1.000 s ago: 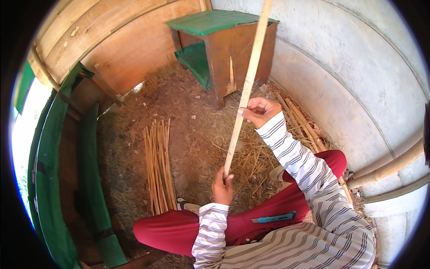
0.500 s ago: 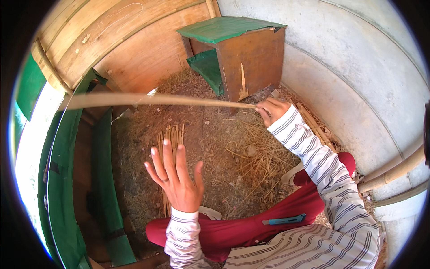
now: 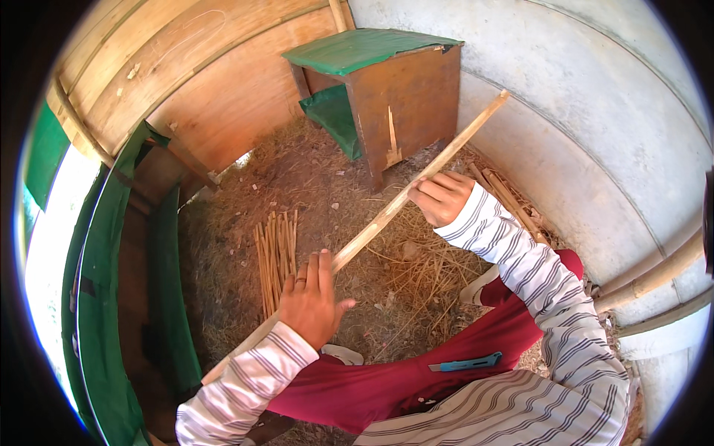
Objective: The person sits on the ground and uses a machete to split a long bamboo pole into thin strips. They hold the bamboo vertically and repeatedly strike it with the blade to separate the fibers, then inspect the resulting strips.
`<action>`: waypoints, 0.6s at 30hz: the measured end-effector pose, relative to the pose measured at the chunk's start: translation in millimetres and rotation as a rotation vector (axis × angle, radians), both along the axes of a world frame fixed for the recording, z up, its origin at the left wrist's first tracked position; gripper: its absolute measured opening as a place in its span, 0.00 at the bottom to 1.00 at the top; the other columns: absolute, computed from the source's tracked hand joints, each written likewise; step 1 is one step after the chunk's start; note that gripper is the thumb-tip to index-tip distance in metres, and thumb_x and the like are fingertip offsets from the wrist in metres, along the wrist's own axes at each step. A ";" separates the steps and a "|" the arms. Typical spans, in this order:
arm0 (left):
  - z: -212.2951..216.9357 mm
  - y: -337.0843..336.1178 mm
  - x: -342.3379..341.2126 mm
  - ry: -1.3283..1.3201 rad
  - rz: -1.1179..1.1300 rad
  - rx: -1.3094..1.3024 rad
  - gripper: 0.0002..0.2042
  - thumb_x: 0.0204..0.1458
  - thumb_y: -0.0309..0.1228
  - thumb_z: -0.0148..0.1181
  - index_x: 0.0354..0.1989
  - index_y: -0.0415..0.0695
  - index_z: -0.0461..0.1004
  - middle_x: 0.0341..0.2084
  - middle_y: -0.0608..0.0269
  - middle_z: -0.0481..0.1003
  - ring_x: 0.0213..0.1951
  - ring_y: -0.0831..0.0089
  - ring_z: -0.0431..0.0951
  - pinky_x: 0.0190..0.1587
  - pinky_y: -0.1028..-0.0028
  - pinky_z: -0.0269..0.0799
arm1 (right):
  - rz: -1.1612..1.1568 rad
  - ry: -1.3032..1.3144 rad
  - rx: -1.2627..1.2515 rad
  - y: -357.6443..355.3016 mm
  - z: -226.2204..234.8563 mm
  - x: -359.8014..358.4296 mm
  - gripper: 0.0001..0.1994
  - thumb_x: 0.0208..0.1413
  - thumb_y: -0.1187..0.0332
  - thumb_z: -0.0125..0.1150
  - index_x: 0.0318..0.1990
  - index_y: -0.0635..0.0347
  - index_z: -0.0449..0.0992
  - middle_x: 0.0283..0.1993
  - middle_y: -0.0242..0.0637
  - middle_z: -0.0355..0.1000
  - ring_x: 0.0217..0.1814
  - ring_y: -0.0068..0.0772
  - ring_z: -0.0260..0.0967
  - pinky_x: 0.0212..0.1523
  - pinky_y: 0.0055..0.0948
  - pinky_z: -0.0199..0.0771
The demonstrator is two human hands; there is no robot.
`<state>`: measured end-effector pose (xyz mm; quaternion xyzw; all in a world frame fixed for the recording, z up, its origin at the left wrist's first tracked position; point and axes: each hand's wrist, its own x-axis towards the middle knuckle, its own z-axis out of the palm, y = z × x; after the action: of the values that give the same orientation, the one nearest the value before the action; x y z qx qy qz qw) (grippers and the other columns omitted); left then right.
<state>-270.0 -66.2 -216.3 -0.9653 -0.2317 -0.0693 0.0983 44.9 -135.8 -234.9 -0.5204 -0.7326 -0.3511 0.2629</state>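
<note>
A long pale bamboo strip (image 3: 372,229) slants across the middle, its far end up by the grey wall and its near end beside my left sleeve. Partway along it, my right hand (image 3: 444,198) grips the strip between curled fingers and thumb. My left hand (image 3: 311,299) lies over the lower part, palm down, with fingers stretched and thumb apart; the palm hides where it touches. On my lap in red trousers rests a blue box cutter (image 3: 468,363). Several thin bamboo sticks (image 3: 275,253) lie side by side on the ground beyond my left hand.
Shavings and thin strips (image 3: 435,260) pile on the dirt floor in front of me. A brown wooden box with a green top (image 3: 405,104) stands at the back. More pieces (image 3: 509,197) lie along the grey wall (image 3: 565,67). Green-covered boards (image 3: 100,297) stand at left.
The strip has swung from pointing left to slanting from far right to near left. My left hand has come down onto it, and my right grasp is now partway along rather than at its end.
</note>
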 end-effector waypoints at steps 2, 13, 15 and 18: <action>13.2 -0.5 -3.8 -0.013 0.007 -0.037 0.45 0.52 0.52 0.62 0.66 0.29 0.50 0.54 0.32 0.66 0.47 0.43 0.77 0.50 0.53 0.72 | 0.021 -0.009 0.053 2.2 -0.5 1.3 0.08 0.43 0.78 0.67 0.33 0.60 0.79 0.31 0.32 0.74 0.35 0.31 0.75 0.35 0.27 0.81; -25.1 4.6 13.1 -0.336 0.201 -0.885 0.16 0.61 0.40 0.56 0.40 0.35 0.74 0.21 0.51 0.76 0.27 0.59 0.79 0.32 0.63 0.73 | 0.060 0.285 0.020 -6.9 -7.2 -22.2 0.08 0.45 0.70 0.70 0.33 0.60 0.79 0.32 0.35 0.74 0.40 0.33 0.75 0.44 0.35 0.77; -55.2 4.0 2.3 -0.355 0.258 -0.995 0.16 0.61 0.39 0.57 0.38 0.34 0.74 0.21 0.53 0.75 0.23 0.65 0.76 0.30 0.65 0.71 | 0.125 0.417 -0.159 -42.2 -37.4 -27.0 0.08 0.52 0.65 0.65 0.31 0.60 0.77 0.32 0.38 0.72 0.36 0.40 0.73 0.38 0.39 0.76; -93.3 2.4 -6.9 -0.390 0.380 -1.285 0.15 0.62 0.39 0.55 0.39 0.35 0.72 0.18 0.63 0.71 0.20 0.77 0.71 0.22 0.72 0.67 | 0.148 0.401 -0.948 -111.8 -61.9 -51.2 0.16 0.61 0.57 0.59 0.27 0.61 0.76 0.27 0.41 0.71 0.28 0.38 0.71 0.34 0.40 0.75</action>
<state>-276.9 -63.9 -309.6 -0.7448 -0.4052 -0.0723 -0.5252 -6.2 -247.5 -296.8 -0.5863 -0.7812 0.1452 0.1575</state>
